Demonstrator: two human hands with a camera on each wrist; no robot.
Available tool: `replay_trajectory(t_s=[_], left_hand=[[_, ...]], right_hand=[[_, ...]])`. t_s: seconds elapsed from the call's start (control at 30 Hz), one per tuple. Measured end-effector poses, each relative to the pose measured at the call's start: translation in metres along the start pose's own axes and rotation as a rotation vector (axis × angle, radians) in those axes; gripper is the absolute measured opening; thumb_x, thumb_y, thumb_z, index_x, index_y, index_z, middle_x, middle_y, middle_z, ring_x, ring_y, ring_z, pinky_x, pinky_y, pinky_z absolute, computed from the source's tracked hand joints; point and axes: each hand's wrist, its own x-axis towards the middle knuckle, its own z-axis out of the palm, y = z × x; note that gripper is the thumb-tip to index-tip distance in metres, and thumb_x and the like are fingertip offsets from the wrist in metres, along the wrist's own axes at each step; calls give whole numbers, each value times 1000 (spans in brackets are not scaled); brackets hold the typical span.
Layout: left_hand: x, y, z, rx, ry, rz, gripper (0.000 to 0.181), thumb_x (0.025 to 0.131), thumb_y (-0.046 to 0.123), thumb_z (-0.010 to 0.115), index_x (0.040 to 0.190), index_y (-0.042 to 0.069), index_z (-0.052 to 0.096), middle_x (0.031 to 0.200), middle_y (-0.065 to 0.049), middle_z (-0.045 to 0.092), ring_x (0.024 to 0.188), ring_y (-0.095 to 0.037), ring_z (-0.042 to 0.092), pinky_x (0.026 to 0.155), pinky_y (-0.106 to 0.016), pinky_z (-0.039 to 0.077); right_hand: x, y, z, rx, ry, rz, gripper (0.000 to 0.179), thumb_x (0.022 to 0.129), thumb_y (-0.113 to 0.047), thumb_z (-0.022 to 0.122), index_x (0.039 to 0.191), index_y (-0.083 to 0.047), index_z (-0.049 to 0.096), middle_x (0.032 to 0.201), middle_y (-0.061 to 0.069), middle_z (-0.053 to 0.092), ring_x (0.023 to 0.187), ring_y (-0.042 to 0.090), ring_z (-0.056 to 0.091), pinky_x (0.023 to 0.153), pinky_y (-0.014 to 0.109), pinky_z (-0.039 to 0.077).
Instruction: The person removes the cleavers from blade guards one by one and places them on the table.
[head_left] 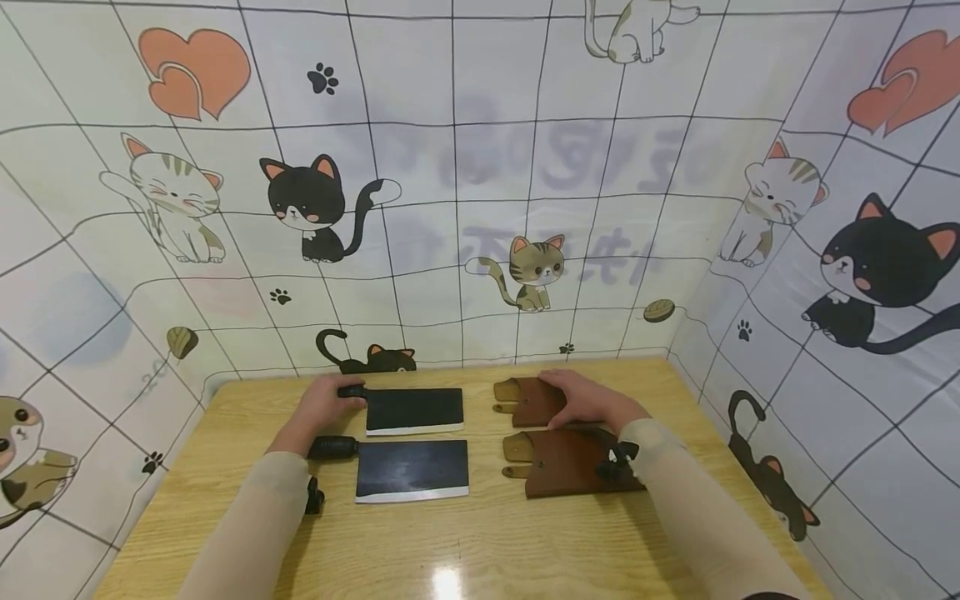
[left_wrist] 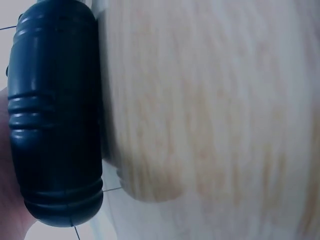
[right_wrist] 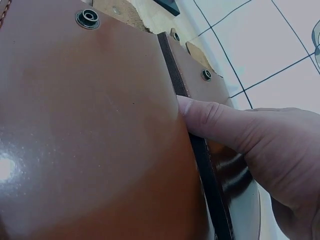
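Two cleavers lie side by side with black handles to the left. My left hand (head_left: 328, 400) grips the handle of the far cleaver (head_left: 414, 408). Below that wrist is the near, larger cleaver (head_left: 412, 468); a ridged black handle (left_wrist: 56, 115) fills the left of the left wrist view. My right hand (head_left: 587, 397) holds the far brown leather sheath (head_left: 531, 403) across its width, thumb at its near edge, fingers partly hidden. The near sheath (head_left: 562, 467) lies flat under the right wrist, its metal snap (right_wrist: 88, 18) showing in the right wrist view.
All of this sits on a light wood-grain table (head_left: 420, 550). A white tiled-pattern sheet (head_left: 420, 308) with cartoon cats rises behind the table and along both sides. Tan straps (head_left: 517, 448) stick out from the sheaths' left ends.
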Motion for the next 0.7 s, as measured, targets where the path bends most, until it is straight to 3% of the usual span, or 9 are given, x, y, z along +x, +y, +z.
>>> replay_trajectory(t_s=[0.4,0.7], left_hand=[[1,3,1,4,-21,-26,51,97,19,88,142,2,73,142,-29,68,130,-48,64,106,-64,52],[-2,5,-2,-4,-18,-14,54,100,22,86,147,1,70,150,-27,64,144,-54,53,116,-68,43]], right_hand=[[-4,-1,-3,13,31,-3,108,86,-36,99,168,4,40,174,29,33,160,52,30,126,66,31],[-13,4,-3,13,101,-25,103,86,-38,98,164,5,47,170,30,39,158,53,33,125,68,30]])
